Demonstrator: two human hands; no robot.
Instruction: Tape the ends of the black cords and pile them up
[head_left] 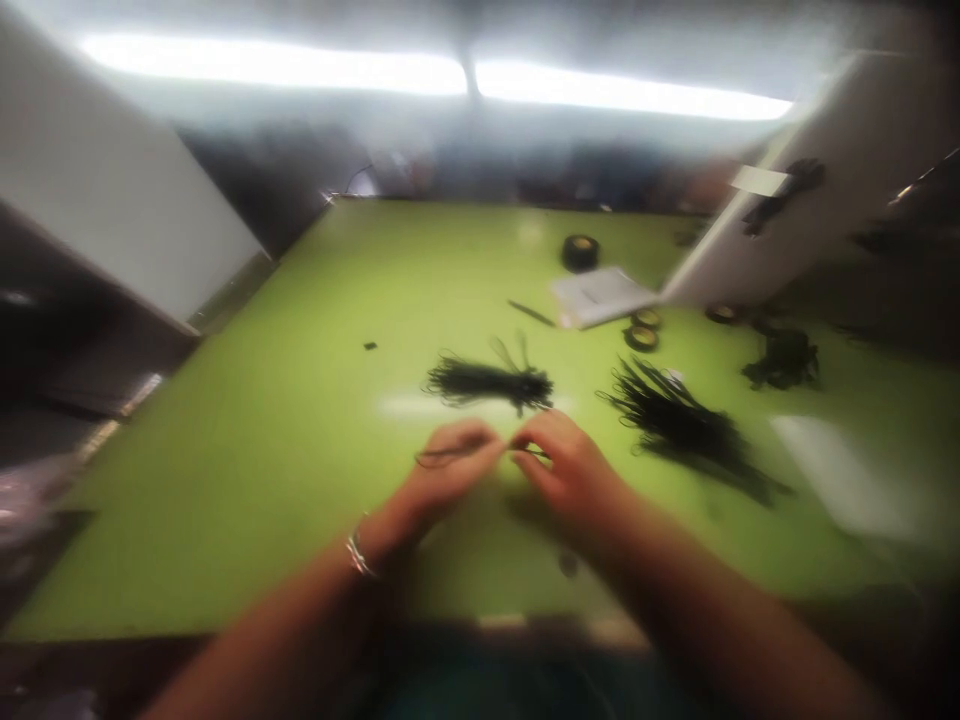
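Observation:
The picture is blurred. My left hand and my right hand meet above the green table, fingers pinched together. Between them runs a thin black strand that sticks out to the left of my left hand. Both hands appear closed on it. A metal bracelet sits on my left wrist. Just beyond the hands lies a small bundle of black strands. A larger heap of black strands lies to the right of my right hand.
Farther back are a black tape roll, a white paper pad, a dark pen and two small rings. Another dark tangle lies at right. A white panel leans at the right, a white wall at left.

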